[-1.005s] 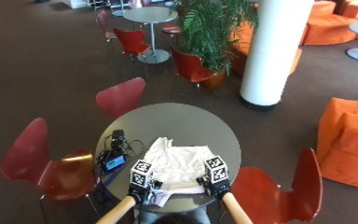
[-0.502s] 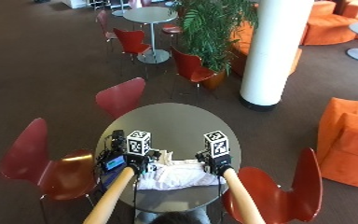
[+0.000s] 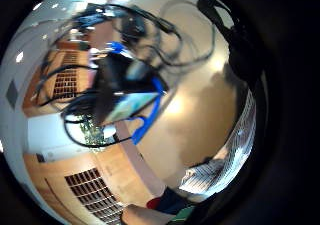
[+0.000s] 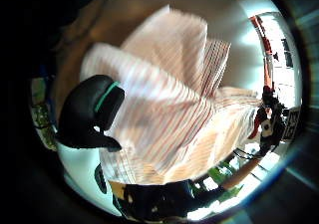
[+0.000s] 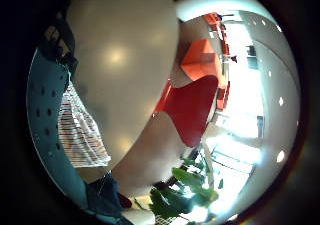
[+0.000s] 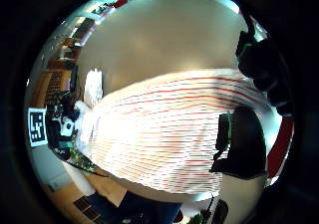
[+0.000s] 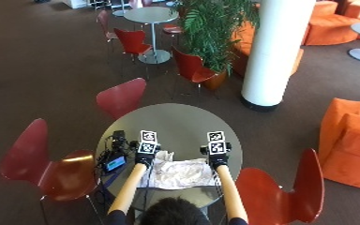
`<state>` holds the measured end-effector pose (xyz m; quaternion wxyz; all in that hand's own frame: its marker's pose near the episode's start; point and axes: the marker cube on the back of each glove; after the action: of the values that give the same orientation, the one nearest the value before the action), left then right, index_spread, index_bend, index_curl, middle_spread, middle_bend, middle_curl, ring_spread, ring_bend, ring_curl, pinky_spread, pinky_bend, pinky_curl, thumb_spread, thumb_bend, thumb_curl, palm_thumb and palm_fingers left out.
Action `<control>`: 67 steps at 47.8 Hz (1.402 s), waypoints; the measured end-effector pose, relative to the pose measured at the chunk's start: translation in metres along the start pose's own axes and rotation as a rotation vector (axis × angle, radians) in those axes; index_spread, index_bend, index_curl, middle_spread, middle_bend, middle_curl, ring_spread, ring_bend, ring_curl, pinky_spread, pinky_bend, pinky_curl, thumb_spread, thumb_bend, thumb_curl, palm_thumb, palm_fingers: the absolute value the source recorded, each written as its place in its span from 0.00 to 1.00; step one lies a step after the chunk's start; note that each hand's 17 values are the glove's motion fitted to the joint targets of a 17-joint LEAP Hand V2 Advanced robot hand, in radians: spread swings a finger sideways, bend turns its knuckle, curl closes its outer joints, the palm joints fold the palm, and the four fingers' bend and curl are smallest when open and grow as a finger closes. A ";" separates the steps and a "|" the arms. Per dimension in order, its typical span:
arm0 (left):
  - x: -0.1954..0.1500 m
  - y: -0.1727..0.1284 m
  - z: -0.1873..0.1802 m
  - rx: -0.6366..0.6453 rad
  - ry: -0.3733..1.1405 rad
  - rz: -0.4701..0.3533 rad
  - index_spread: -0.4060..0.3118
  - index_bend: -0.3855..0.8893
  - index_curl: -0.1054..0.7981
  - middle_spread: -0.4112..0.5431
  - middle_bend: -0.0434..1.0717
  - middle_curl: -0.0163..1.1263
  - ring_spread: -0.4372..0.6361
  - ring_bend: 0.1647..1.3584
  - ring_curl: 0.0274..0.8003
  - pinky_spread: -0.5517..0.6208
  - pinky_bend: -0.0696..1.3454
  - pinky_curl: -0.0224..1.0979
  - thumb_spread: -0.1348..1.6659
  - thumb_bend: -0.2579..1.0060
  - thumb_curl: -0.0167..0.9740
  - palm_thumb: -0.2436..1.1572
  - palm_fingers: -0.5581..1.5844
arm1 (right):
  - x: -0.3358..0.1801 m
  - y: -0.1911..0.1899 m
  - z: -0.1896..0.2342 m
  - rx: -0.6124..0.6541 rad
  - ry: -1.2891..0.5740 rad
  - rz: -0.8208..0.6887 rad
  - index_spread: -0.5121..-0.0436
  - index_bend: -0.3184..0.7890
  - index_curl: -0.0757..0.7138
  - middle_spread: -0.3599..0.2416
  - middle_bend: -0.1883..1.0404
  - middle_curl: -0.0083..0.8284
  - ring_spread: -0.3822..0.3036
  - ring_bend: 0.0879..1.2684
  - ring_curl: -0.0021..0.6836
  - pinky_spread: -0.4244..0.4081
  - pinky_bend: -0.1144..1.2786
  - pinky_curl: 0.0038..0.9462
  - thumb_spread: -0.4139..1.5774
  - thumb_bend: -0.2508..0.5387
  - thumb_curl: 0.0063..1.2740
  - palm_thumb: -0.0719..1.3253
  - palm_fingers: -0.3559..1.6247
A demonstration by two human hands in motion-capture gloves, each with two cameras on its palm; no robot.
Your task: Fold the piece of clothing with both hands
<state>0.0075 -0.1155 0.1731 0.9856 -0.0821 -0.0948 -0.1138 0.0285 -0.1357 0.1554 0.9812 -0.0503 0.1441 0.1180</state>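
— Where is the striped shirt (image 7: 179, 171) found relative to the two grips?
— It is spread on the round table (image 7: 174, 123) between the hands, its far corners taken at either side. The left hand (image 7: 145, 158) is seen at one corner, the right hand (image 7: 216, 159) at the other; in the thumb-side palm views a curled thumb (image 4: 92, 109) is laid over the cloth, so the fabric is pinched by each.
— What is seen around the grips?
— A blue-edged device with tangled cables (image 7: 113, 159) is found just outside the left hand. Red chairs (image 7: 123, 97) are set round the table.
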 end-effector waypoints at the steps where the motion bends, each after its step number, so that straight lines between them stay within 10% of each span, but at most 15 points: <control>1: -0.001 0.004 -0.005 0.028 0.023 0.007 0.31 0.29 0.53 0.18 0.23 0.46 0.15 0.28 0.55 0.23 0.44 0.44 0.65 0.16 0.50 0.58 0.62 | 0.005 0.003 -0.003 0.010 -0.007 0.021 0.52 0.36 0.59 0.20 0.34 0.61 0.21 0.42 0.70 0.12 0.51 0.44 0.66 0.30 0.46 0.73 0.73; 11: 0.002 0.025 -0.010 0.135 0.189 0.086 0.37 0.35 0.44 0.25 0.19 0.40 0.23 0.28 0.52 0.25 0.47 0.43 0.69 0.18 0.41 0.48 0.58 | 0.030 0.050 0.005 -0.335 -0.168 0.162 0.53 0.33 0.47 0.24 0.31 0.59 0.22 0.42 0.69 0.13 0.55 0.43 0.72 0.29 0.42 0.65 0.73; 25: 0.027 0.044 0.037 0.244 0.170 0.127 0.39 0.49 0.53 0.44 0.14 0.33 0.46 0.23 0.49 0.48 0.32 0.38 0.73 0.17 0.29 0.27 0.43 | 0.012 0.070 0.058 -0.355 -0.123 0.293 0.68 0.33 0.35 0.44 0.30 0.55 0.32 0.40 0.65 0.29 0.56 0.42 0.79 0.28 0.34 0.50 0.63; 31: 0.033 0.077 0.070 -0.064 0.247 0.118 0.42 0.47 0.54 0.50 0.14 0.30 0.56 0.23 0.46 0.59 0.30 0.36 0.74 0.18 0.28 0.24 0.39 | 0.010 0.068 0.057 -0.226 -0.115 0.329 0.69 0.33 0.33 0.46 0.30 0.54 0.33 0.39 0.64 0.30 0.57 0.41 0.80 0.30 0.34 0.51 0.63; 36: 0.033 0.061 0.073 0.038 0.238 0.117 0.43 0.45 0.54 0.53 0.16 0.28 0.61 0.23 0.44 0.65 0.31 0.34 0.73 0.18 0.27 0.21 0.38 | 0.009 0.070 0.057 -0.213 -0.125 0.328 0.69 0.32 0.30 0.42 0.33 0.55 0.28 0.40 0.62 0.21 0.59 0.40 0.80 0.33 0.34 0.57 0.70; 46: 0.045 0.080 0.069 -0.083 0.291 0.153 0.45 0.45 0.55 0.54 0.18 0.27 0.66 0.23 0.41 0.69 0.32 0.33 0.73 0.19 0.26 0.20 0.38 | 0.028 0.062 0.058 -0.145 -0.221 0.353 0.57 0.46 0.41 0.27 0.40 0.59 0.19 0.49 0.68 0.08 0.51 0.39 0.73 0.38 0.38 0.72 0.86; 67: 0.075 0.099 0.031 -0.071 0.332 0.228 0.44 0.44 0.57 0.52 0.18 0.26 0.66 0.22 0.38 0.69 0.31 0.32 0.75 0.20 0.26 0.23 0.41 | 0.107 0.027 0.047 -0.126 -0.254 0.481 0.54 0.45 0.57 0.22 0.43 0.61 0.19 0.49 0.68 0.05 0.50 0.41 0.55 0.27 0.44 0.74 0.85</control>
<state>0.0974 -0.0302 0.2049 0.9906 -0.1072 0.0830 -0.0167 0.1346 -0.0804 0.1674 0.9301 -0.0605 0.0199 0.3618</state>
